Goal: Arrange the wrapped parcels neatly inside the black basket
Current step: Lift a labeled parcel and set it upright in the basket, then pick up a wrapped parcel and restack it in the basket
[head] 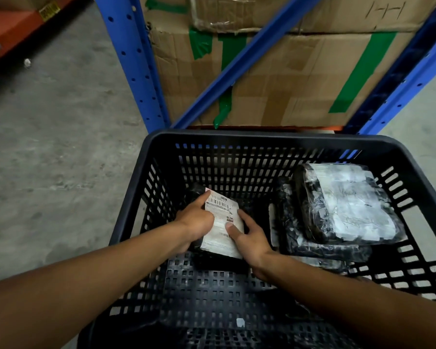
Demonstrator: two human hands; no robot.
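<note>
A black slotted basket stands on the floor below me. Inside it, near the far left, lies a small black-wrapped parcel with a white shipping label. My left hand grips its left side with the thumb on the label. On the parcel's right side rests my right hand, thumb pressed on the label. At the basket's right side a larger black parcel wrapped in clear film with a white label lies tilted on top of another flat black parcel.
A blue metal rack with a diagonal brace stands just behind the basket. It holds big cardboard boxes with green tape. Grey concrete floor stretches to the left. An orange shelf beam is at the far left.
</note>
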